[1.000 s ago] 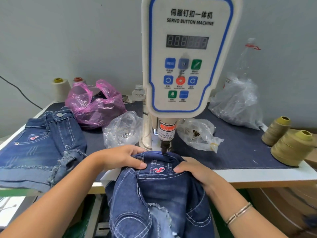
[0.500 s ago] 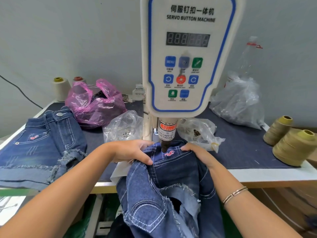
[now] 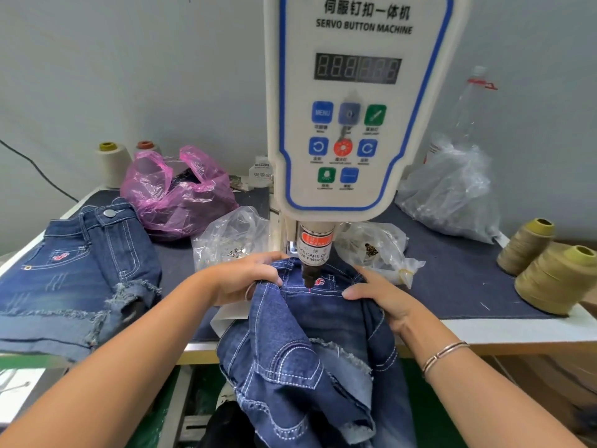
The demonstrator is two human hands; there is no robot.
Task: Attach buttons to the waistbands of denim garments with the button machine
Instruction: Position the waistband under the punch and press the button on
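Note:
A white servo button machine stands at the table's middle, its dark punch head pointing down onto the waistband of dark denim shorts. A small red logo shows on the denim just right of the punch. My left hand grips the waistband left of the punch. My right hand pinches the waistband to its right. The rest of the shorts hangs over the table's front edge.
Another pair of denim shorts with a metal button lies at the left. Behind are a pink bag, a clear bag of metal parts, other clear bags, and thread cones at the right.
Both hands pushed the waistband away from me and further under the punch head. The shorts rose, and more of the frayed leg now hangs below the table edge.

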